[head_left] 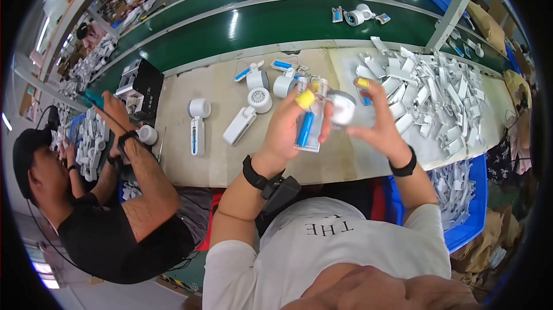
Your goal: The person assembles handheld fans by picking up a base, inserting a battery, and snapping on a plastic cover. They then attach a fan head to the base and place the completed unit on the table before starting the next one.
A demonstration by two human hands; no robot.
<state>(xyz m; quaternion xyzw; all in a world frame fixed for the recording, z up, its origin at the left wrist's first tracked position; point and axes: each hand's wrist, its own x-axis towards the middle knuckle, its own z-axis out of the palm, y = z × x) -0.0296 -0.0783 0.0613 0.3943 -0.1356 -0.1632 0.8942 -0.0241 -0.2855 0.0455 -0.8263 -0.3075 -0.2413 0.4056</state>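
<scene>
Your left fingers point(305, 100) grasp a handle point(314, 135) holding a blue battery point(306, 129), long axis away from you. Just right sits the white fan head point(344, 108), nearer them than your spread right fingers point(377, 93); whether these touch it is unclear. Leftmost, a co-worker point(112, 238); along the bench point(178, 157), fans point(239, 126), then heaped casings point(423, 90).

White T-shirt point(299, 258), dark printed letters point(329, 229), upside down

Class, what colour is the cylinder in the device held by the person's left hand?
The cylinder is blue; head view shows it.
</scene>
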